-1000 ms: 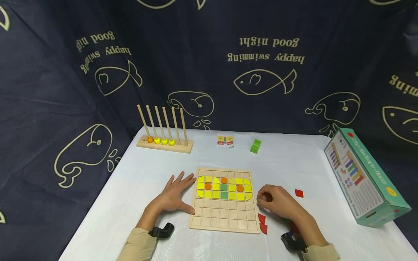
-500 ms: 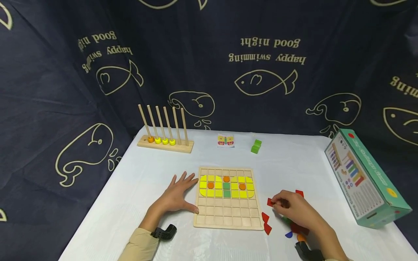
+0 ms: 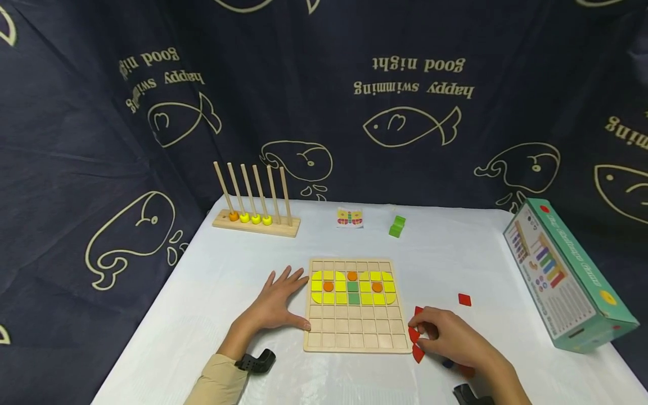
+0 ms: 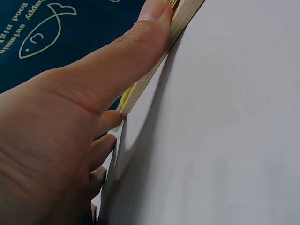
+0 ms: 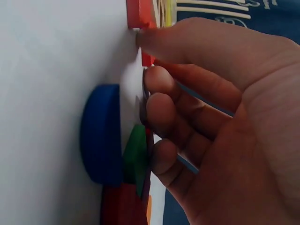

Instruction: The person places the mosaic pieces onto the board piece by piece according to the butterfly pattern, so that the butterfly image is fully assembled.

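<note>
A wooden grid board [image 3: 356, 325] lies on the table with yellow tiles, orange discs and green squares set in its upper rows. My left hand [image 3: 275, 304] is spread along its left side, fingers straight, with the thumb on the board's edge [image 4: 154, 65]. Just right of the board, the thumb and index finger of my right hand [image 3: 450, 333] pinch a red quarter-circle tile [image 3: 414, 335]. Another red tile [image 3: 418, 354] lies below it, and a red piece [image 3: 418, 310] shows above. Under the palm are a blue half-circle [image 5: 101, 136] and a green piece [image 5: 136, 157].
A red square [image 3: 464, 300] lies farther right. At the back stand a peg rack [image 3: 255, 224] with beads, a butterfly pattern card [image 3: 350, 218] and green blocks [image 3: 397, 226]. A game box [image 3: 567, 275] stands at the right edge.
My right hand moved right from the board's edge, took up a red piece, left it beside the board and came down to the red quarter-circle tile. The board shifted slightly right; my left hand stayed by it.
</note>
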Motion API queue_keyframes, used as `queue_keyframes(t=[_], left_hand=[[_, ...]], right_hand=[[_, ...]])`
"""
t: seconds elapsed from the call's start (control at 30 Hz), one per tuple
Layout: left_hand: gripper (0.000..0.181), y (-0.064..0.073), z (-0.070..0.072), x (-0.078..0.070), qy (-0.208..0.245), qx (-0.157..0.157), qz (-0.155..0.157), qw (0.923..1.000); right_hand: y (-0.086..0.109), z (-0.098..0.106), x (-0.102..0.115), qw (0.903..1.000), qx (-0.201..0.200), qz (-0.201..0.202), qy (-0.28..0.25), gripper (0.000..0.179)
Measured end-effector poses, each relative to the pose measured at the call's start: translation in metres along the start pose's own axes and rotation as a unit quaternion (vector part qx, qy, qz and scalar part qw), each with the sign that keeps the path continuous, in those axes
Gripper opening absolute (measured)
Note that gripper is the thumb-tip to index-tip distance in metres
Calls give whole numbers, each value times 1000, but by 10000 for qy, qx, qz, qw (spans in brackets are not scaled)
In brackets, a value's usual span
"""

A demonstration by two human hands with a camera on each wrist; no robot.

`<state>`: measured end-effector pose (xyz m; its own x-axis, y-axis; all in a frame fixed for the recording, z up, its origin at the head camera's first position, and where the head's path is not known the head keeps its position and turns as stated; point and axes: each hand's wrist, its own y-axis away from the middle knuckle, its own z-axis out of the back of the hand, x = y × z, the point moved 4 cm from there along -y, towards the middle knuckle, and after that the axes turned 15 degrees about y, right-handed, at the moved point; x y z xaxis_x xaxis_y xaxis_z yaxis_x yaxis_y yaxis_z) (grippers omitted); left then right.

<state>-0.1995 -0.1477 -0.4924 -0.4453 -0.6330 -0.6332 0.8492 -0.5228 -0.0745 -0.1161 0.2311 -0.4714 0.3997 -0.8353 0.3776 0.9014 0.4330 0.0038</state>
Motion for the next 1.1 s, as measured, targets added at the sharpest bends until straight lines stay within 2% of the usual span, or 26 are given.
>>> queue_keyframes(t=[0.3,0.53,0.67,0.9,1.1], left_hand=[[124,-1,0,1,18,79,-84,9999],[124,-1,0,0,-28,89,-129,9999],[123,-1,0,-1,-23,111,-148,9998],[123,-2,1,-1,-43,119,-111,9999],[123,0,0,-1,-70,147,-84,9998]], right_hand=[[-3,0,2,9986,-91,-272,448,23],[-3,2,-2,9975,29,-536,467,22],[-5,3,-2,9964,-59,-707,463,19],[-26,9,17,9969,-522,-328,481,16],[-49,4,45,9944,-635,313,783,15]])
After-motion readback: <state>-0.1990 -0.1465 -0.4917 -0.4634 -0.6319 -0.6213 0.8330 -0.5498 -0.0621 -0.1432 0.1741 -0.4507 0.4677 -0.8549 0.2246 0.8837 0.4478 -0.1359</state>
